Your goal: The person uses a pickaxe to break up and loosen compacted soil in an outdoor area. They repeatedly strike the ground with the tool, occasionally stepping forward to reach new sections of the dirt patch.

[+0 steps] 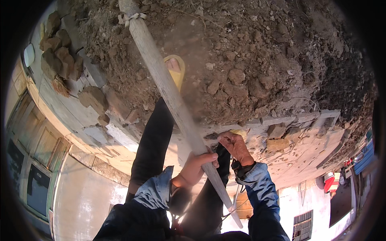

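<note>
A long wooden pole (156,66), likely a tool handle, slants from the top edge of the view down past my body. Its upper end runs out of view, so any tool head is hidden. A pale strip of cloth (134,18) is knotted around it near the top. My left hand (193,168) wraps around the lower part of the pole. Off the pole, to its right, my right hand (236,147) has curled fingers; whether something small is in them is unclear. Loose brown soil (241,60) with clods lies before me. My yellow slipper (176,75) stands on it.
Rough stones (61,57) are heaped on the paving at left, beside a small brush-like bundle (60,86). A larger stone (94,99) lies nearer. Broken concrete edging (277,119) borders the soil. A wooden door (36,150) is at far left. A person in red (331,182) appears at far right.
</note>
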Demonstrator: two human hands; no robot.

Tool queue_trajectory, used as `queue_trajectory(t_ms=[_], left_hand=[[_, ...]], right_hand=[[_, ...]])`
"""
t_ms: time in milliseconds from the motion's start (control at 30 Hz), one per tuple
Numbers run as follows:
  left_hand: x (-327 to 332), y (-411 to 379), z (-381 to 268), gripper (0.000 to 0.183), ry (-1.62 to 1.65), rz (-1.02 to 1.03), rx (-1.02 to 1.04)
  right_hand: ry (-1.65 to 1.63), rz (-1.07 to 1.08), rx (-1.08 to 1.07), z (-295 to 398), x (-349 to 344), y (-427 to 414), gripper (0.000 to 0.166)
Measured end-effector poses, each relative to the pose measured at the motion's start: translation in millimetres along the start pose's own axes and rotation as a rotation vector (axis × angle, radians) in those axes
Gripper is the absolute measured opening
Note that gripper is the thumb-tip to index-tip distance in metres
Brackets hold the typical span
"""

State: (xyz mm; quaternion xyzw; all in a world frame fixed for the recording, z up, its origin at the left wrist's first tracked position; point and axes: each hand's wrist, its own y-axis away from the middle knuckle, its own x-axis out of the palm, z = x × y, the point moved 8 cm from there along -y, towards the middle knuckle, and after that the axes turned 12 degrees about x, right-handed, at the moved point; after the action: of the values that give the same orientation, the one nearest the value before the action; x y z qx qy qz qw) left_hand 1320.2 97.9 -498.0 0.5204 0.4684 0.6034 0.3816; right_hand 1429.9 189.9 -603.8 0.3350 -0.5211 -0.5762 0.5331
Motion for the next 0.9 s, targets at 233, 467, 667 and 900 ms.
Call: queue_trajectory(t_ms=[233,467,667,900], left_hand=[[1,-14,4,0.005,-0.004,0.022,0.055],[26,-1,5,0.009,-0.023,-0.067,0.049],[89,72,18,0.009,-0.077,0.276,0.223],[117,105,91,0.009,-0.23,0.284,0.239]], right_hand=[[0.182,-0.009,0.246,-40,-14,234,0.071],[0.424,-0.625,0.265,-145,16,309,0.037],[0.385,-0.822,0.144,-145,-1,366,0.02],[0.326,-0.731,0.236,-167,11,476,0.021]])
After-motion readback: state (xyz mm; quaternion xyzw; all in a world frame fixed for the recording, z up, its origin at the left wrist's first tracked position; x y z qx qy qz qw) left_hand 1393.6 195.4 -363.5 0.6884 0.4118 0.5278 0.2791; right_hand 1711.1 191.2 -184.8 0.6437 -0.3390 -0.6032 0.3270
